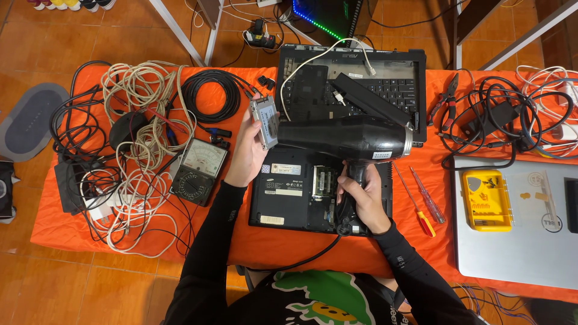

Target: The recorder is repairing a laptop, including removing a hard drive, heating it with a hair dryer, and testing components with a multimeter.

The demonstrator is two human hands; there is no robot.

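Observation:
My right hand (362, 194) grips the handle of a black hair dryer (349, 137), whose nozzle points left. My left hand (247, 153) holds a small flat silver drive (265, 122) upright right in front of that nozzle. Under both hands lies an upturned black laptop base (289, 198) with its bottom cover off and a memory slot showing. Behind it rests a black keyboard deck (397, 84) with a long black battery (370, 99) and a white cable laid across it.
An orange cloth (72, 232) covers the table. At left are coils of white and black cable (144, 90) and an analogue multimeter (198, 170). At right are two screwdrivers (418, 198), pliers (447, 99), a yellow bit case (486, 200), a silver laptop (530, 247) and more cables.

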